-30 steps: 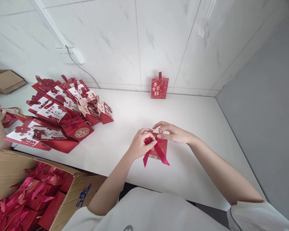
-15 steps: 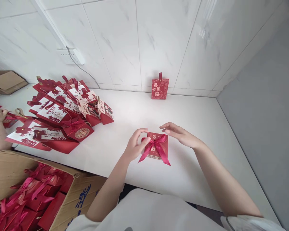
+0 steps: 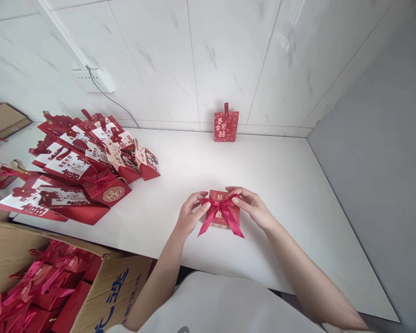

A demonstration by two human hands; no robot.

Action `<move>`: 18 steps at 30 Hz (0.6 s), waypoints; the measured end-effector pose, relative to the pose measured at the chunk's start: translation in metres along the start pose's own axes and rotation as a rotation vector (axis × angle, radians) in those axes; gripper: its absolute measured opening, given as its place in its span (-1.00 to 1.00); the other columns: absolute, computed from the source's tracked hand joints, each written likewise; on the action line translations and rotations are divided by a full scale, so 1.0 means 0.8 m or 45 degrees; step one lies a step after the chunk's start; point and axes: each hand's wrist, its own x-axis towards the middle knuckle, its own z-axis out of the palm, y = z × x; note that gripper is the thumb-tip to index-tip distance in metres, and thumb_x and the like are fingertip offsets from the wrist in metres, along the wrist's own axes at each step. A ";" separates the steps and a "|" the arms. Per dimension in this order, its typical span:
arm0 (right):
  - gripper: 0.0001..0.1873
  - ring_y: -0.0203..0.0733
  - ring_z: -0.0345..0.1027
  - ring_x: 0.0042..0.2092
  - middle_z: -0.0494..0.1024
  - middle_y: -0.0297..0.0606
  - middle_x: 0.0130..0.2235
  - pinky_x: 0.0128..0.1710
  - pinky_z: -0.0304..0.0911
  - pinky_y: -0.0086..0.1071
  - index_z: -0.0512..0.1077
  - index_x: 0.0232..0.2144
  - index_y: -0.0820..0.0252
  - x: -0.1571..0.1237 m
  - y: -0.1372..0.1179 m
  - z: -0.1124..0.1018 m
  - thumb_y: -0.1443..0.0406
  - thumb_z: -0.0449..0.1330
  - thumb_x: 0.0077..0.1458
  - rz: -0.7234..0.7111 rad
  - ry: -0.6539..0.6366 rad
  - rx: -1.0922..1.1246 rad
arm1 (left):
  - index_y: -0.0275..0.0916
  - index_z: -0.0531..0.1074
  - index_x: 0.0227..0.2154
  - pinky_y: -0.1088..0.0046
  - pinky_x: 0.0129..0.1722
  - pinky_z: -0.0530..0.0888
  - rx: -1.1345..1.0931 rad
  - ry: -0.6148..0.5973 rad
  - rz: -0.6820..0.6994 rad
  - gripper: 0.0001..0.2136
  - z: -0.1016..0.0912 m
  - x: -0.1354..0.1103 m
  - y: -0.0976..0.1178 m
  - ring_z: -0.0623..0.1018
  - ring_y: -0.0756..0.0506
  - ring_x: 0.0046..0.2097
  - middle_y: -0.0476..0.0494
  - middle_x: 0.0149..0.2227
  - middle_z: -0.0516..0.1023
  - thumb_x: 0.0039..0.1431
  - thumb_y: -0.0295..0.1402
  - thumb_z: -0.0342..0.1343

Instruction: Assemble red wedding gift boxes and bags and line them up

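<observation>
Pinching the ribbon bow by its loops: left hand on the left, right hand on the right. Red box sits on the table, near side. Looks light, crushable; bow soft, slippery. I'd grip box sides.

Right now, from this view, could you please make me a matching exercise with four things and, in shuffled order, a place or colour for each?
Things
1. Ribbon bow
2. Carton at the lower left
3. Wall socket
4. Packet with white lettering

Places and colours
A. Fixed to the tiled wall
B. Pink, between the left hand and right hand
C. Near the table's back edge
D. Brown, marked in blue

Pairs: 1-B, 2-D, 3-A, 4-C
</observation>
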 end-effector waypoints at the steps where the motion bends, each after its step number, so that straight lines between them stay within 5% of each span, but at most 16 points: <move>1: -0.69 0.00 0.28 0.16 0.41 -0.18 0.13 0.13 0.20 -0.16 0.47 -0.36 0.10 0.000 0.000 -0.002 0.01 0.18 0.16 -0.005 0.023 -0.017 | -0.22 0.43 -0.33 0.20 0.11 0.38 -0.019 -0.001 -0.002 -0.73 -0.001 0.000 0.000 0.42 -0.21 0.14 -0.23 0.10 0.41 0.18 -0.09 0.12; 8: -0.62 -0.09 0.38 -0.04 0.49 -0.18 -0.11 0.02 0.25 -0.20 0.34 -0.52 0.13 0.005 -0.001 0.007 0.01 0.14 0.20 -0.122 0.239 -0.113 | -0.24 0.45 -0.44 0.28 0.02 0.42 0.008 0.090 0.154 -0.70 -0.001 0.005 0.004 0.44 -0.18 0.07 -0.22 -0.02 0.44 0.23 -0.12 0.06; 11: -0.62 -0.11 0.39 -0.14 0.48 -0.19 -0.17 -0.05 0.28 -0.19 0.30 -0.52 0.12 0.008 0.003 0.011 0.01 0.15 0.18 -0.109 0.300 -0.123 | -0.25 0.42 -0.46 0.27 -0.04 0.45 -0.001 0.122 0.072 -0.68 0.003 0.009 0.002 0.48 -0.16 -0.04 -0.22 -0.07 0.47 0.20 -0.08 0.09; 14: -0.66 -0.09 0.40 -0.12 0.47 -0.18 -0.09 -0.08 0.31 -0.17 0.30 -0.42 0.10 0.006 0.008 0.006 -0.01 0.18 0.15 -0.031 0.355 -0.060 | -0.23 0.43 -0.26 0.20 0.00 0.45 -0.167 0.059 -0.032 -0.66 0.002 0.007 0.000 0.51 -0.18 -0.04 -0.25 -0.02 0.48 0.20 -0.02 0.05; 18: -0.65 -0.03 0.32 0.09 0.38 -0.18 0.13 0.10 0.23 -0.04 0.32 -0.12 0.00 -0.009 0.019 -0.009 -0.05 0.06 0.21 0.043 0.424 -0.052 | -0.12 0.27 0.13 0.06 0.16 0.36 -0.269 -0.252 0.076 -0.46 -0.016 0.000 -0.006 0.39 -0.29 0.19 -0.30 0.24 0.28 0.14 0.01 0.11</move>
